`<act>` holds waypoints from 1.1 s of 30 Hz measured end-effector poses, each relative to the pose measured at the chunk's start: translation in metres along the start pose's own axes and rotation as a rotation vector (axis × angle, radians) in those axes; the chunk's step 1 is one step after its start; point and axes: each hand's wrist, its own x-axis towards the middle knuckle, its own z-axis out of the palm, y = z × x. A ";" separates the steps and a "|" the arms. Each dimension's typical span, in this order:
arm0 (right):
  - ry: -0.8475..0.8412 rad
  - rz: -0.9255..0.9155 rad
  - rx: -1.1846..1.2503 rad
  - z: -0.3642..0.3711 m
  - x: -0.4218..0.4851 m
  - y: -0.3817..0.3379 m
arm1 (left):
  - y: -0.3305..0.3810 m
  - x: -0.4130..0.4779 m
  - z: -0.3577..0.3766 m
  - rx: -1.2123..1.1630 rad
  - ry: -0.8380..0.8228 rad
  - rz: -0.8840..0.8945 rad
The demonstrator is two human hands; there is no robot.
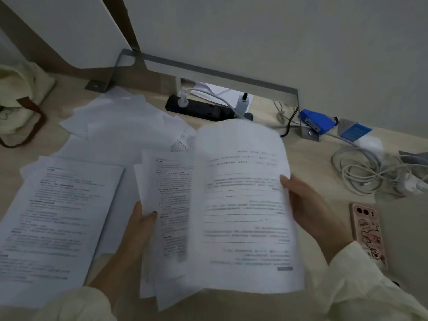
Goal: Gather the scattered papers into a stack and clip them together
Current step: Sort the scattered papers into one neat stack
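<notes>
Hands around white, text-printed papers

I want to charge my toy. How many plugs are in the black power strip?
2. A white plug sits near the left end of the black power strip; a white charger stands near its right end. The held-up paper may hide another.

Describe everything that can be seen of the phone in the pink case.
The phone lies flat, face down, on the pale wooden desk, right of the right hand. No hand touches it. Its pink case bears cartoon drawings; dark camera lenses sit at its far end. The cream sleeve comes close to its near edge; whether it touches cannot be told.
</notes>
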 end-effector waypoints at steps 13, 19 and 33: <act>0.296 0.188 0.024 0.026 0.005 0.106 | -0.012 -0.005 -0.003 -0.084 -0.047 -0.111; 0.430 0.062 -0.058 -0.005 0.013 0.060 | -0.014 -0.011 -0.004 0.022 -0.065 -0.019; 0.484 0.169 0.036 0.008 -0.021 0.100 | -0.029 -0.015 0.005 -0.141 0.050 -0.097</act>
